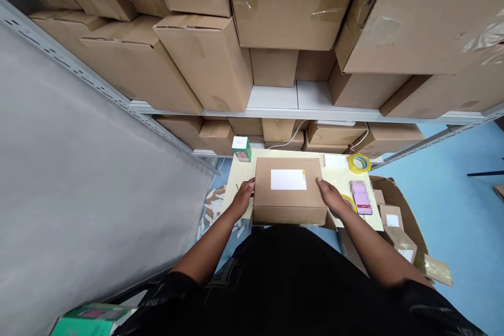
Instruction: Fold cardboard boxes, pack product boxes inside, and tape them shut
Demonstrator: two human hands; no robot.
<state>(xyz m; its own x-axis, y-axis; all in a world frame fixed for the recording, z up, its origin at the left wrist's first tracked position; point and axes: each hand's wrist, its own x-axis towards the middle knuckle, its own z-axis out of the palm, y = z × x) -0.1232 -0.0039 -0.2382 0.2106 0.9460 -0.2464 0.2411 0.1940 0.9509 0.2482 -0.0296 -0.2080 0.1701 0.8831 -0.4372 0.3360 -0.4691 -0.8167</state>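
Note:
A closed cardboard box [287, 206] is between my hands at the near edge of the pale table [246, 181]. On its top lies a white label [288, 179] with a small yellow mark in one corner. My left hand [244, 197] grips the box's left side, its fingers partly hidden behind the edge. My right hand [329, 194] holds the right side, thumb at the top edge and the other fingers mostly out of sight. Whether the box rests fully on the table I cannot tell.
Around the box are a small green-and-white box [241, 149], a yellow tape roll [359, 163], a phone [361, 198] and a white stack [335, 161]. Shelves [275, 113] full of cartons rise behind. A large carton [417, 226] of small parcels stands right; a wall [98, 168] is left.

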